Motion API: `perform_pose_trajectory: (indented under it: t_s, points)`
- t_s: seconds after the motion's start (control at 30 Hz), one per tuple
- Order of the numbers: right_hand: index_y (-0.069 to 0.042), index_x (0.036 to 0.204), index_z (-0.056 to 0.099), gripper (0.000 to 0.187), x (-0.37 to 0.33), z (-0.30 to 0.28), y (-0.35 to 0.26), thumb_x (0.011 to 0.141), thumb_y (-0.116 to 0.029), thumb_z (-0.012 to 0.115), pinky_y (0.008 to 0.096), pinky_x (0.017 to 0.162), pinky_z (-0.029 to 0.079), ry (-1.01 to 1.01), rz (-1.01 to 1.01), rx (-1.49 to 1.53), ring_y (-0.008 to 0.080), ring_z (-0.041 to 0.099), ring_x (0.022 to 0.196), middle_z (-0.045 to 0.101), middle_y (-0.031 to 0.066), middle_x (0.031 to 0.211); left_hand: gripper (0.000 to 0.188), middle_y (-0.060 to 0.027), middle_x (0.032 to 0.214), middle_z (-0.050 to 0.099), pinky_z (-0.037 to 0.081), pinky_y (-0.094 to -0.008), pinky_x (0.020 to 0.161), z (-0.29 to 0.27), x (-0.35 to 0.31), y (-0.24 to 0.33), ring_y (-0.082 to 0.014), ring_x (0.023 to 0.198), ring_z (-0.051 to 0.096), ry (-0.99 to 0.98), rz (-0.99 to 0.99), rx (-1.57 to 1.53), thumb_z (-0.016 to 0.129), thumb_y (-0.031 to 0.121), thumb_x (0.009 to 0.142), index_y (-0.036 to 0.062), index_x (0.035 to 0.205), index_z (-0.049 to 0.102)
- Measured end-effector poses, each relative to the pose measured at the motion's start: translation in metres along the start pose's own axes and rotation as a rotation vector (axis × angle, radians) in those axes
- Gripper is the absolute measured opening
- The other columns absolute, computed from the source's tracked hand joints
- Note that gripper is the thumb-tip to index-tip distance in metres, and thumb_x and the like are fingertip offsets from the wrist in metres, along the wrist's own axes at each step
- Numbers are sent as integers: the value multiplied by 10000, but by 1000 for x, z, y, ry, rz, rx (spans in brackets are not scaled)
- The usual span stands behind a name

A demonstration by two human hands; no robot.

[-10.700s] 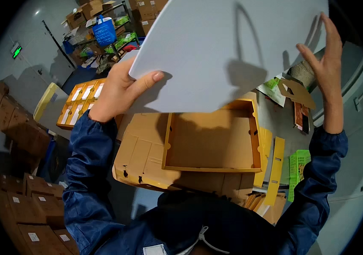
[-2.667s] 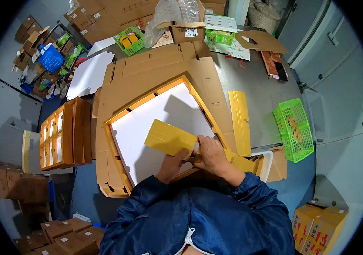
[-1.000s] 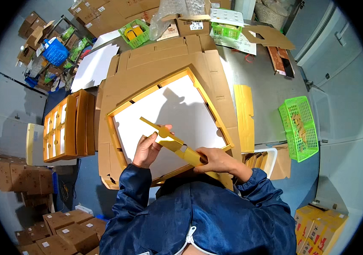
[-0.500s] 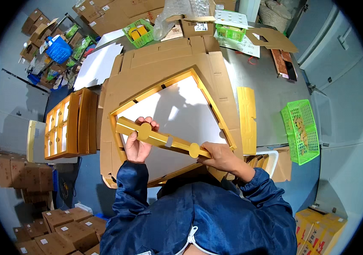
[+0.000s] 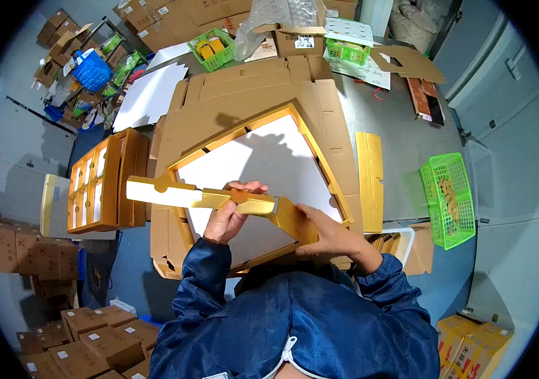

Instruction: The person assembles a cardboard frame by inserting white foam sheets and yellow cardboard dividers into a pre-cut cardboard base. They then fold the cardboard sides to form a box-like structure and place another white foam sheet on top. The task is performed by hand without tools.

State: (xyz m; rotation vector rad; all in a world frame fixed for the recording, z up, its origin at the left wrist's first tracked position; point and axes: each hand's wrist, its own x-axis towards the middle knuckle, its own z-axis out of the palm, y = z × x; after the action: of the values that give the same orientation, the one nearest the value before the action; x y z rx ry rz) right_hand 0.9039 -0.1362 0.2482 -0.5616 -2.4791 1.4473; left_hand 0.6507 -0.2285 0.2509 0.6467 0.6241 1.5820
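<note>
A long folded strip of gold card (image 5: 215, 199) with round tabs is held above a shallow gold-edged tray (image 5: 312, 142) that has a white floor. My left hand (image 5: 233, 216) pinches the strip near its middle, thumb in front and fingers behind. At the strip's right end, my right hand (image 5: 325, 232) grips a section bent downward at an angle; part of its fingers is hidden. The strip's left end sticks out past the tray's left side. Under the tray lies a flattened brown cardboard sheet (image 5: 219, 126).
Right of the cardboard lies another gold card strip (image 5: 369, 180) on the grey table (image 5: 408, 164). A green basket (image 5: 447, 199) holds small tan pieces. Gold compartment boxes (image 5: 102, 183) stand at left. Tape rolls sit in a green basket (image 5: 214, 49) at the back.
The strip has shifted left and turned, and its right section is now bent downward. My left hand has moved right along it, toward the middle.
</note>
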Motion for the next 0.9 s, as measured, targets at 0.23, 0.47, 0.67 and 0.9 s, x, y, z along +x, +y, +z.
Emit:
perform_pose_trajectory:
  t_s: [0.23,0.47,0.67,0.9]
  points:
    - [49,1224,428,789,3,21,-11,663,-391,766,428,938,407,82,53,-86,392,502,1081,525,253,1133,353,-136,1229,554,418,-486,1004,-17,-9,12,-375,1189,491,-38,4,-35,643,311,863,110,1115,501]
    - [0,1011,552,436,4,13,-15,747,-311,706,410,721,499,37,92,-67,379,619,813,623,211,871,311,-167,1178,572,469,-482,936,-26,-15,19,-331,1104,568,-61,-14,-39,604,329,885,112,1088,514]
    - [17,929,568,493,5,17,-16,744,-428,673,412,660,510,172,129,-208,370,633,742,632,210,787,305,-150,1051,615,469,-442,939,-10,-8,17,-317,1033,594,297,-22,61,528,353,932,69,1042,534]
    - [-31,924,612,474,9,11,-15,764,-476,639,412,656,509,23,150,-246,351,640,705,637,188,724,394,-151,1106,571,463,-455,946,-1,-14,5,-318,1055,573,348,-16,-19,499,364,944,70,1199,439]
